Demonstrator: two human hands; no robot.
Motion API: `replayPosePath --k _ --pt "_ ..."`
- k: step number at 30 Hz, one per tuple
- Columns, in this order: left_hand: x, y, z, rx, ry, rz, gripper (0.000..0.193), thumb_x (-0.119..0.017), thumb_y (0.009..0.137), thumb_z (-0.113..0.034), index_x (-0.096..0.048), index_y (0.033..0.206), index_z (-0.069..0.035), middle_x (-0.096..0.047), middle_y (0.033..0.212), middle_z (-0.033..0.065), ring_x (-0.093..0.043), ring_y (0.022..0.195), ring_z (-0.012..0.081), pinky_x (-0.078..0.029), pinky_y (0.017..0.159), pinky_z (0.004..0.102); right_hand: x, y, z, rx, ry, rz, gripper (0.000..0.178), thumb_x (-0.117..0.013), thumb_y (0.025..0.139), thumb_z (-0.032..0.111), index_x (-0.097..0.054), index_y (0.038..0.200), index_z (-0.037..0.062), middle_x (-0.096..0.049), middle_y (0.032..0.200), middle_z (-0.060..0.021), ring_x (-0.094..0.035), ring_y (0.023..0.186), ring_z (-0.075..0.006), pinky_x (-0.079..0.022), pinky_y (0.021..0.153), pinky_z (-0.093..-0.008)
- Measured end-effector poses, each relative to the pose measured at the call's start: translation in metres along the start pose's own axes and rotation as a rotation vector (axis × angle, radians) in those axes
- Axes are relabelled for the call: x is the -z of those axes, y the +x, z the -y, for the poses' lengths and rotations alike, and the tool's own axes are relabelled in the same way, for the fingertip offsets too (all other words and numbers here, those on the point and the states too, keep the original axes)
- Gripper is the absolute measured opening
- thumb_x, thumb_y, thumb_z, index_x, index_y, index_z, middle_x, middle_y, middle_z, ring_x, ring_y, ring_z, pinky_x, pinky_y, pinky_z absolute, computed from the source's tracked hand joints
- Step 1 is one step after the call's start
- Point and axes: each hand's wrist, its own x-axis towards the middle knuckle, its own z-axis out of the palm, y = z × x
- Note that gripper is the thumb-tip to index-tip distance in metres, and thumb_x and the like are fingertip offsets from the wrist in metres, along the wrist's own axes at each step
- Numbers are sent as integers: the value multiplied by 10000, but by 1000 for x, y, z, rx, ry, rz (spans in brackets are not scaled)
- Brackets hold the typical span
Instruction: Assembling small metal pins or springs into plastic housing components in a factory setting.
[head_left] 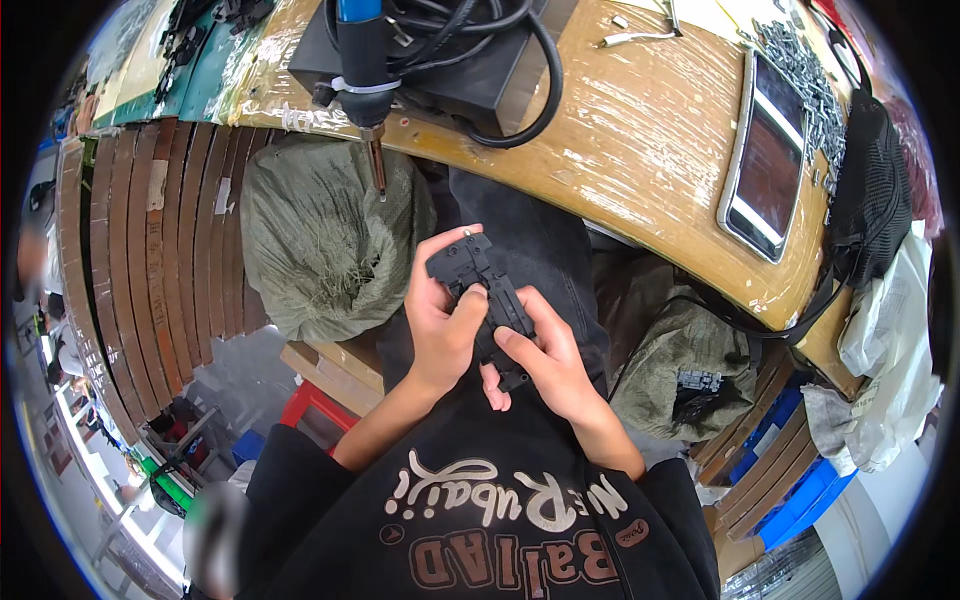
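Hands meet at frame centre: left hand (440,320) and right hand (545,360) both clamped on a black plastic part (485,300), probably light, stiff and best gripped by its edges. Beyond, upper frame, a soldering iron (362,70) hangs over the counter (640,130).
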Motion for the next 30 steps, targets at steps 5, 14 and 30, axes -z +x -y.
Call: replayPosePath --k 5,14,30 --pt "17 5 -3 -41 83 -120 428 -420 716 46 -407 1143 37 -483 1033 75 -471 827 75 -398 740 207 -13 20 -3 5 -37 18 149 -403 866 30 -363 1004 -7 -508 655 -114 -530 444 -179 -431 374 -252" --pt "30 16 -20 -25 63 -206 427 -427 708 38 -420 1135 49 -487 1091 94 -474 876 87 -390 784 217 -34 36 9 -27 -29 61 137 -406 862 20 -368 991 -11 -497 737 -100 -529 456 -164 -429 370 -250" --pt "29 23 -22 -80 17 -239 449 -419 688 38 -421 1137 50 -472 1144 115 -464 905 99 -371 815 226 -39 40 14 2 -23 68 112 -400 873 45 -366 979 30 -491 613 -62 -476 411 -103 -376 360 -208"
